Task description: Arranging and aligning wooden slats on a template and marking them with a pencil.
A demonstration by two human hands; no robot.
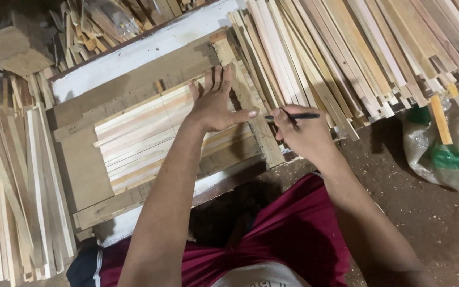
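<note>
Left hand (216,106): lies flat, fingers spread open, palm down on the right end of the slats (150,135), holding nothing.
Right hand (301,133): fingers closed around a black pen (293,116), held level, its tip pointing left towards the left thumb.
Slats: pale strips laid side by side in a row, running left to right, resting on the worktop (86,170).
Stop strip (251,101): a darker strip stands crosswise against the right ends of the slats, just beside both hands.
Worktop: brown board with a white edge at the far side.
Right pile (357,48): many long slats fanned out beyond the right hand.
Left pile (22,186): more slats beside the worktop.
Bag (447,143): clear plastic with green inside, on the floor at the right, a slat standing in it.
</note>
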